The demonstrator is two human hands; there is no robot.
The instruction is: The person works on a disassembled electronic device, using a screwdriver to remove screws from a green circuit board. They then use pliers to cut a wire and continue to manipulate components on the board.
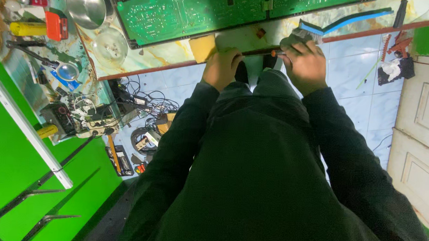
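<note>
While both hands rest at the near edge of the table (143, 64), the left hand (221, 68) is curled shut against a yellow sponge (202, 47), its fingers pressed on the sponge's near side; whether it truly grips the sponge or only pushes it, I cannot tell. The right hand (304, 66) is closed around the handle end of a brush (306, 34) with a blue handle, and a small orange tip (274, 53) shows at its thumb side, too small to identify. The brush head lies just above the right hand's knuckles, and its long blue handle runs away up and to the right along the table edge, so its long axis is roughly parallel to that edge. The right hand is plainly the nearer one to the brush; the left is well apart from it, with a bare strip of marbled tabletop between.

Just beyond the sponge lies a large green circuit board (191, 7), spanning the table past both hands. Farther left stand a metal bowl (85, 3) and a glass lid (111, 47), then a magnifying glass (67, 71) and a yellow tool (29, 28). Tangled cables (148, 106) lie on the tiled floor under the table
</note>
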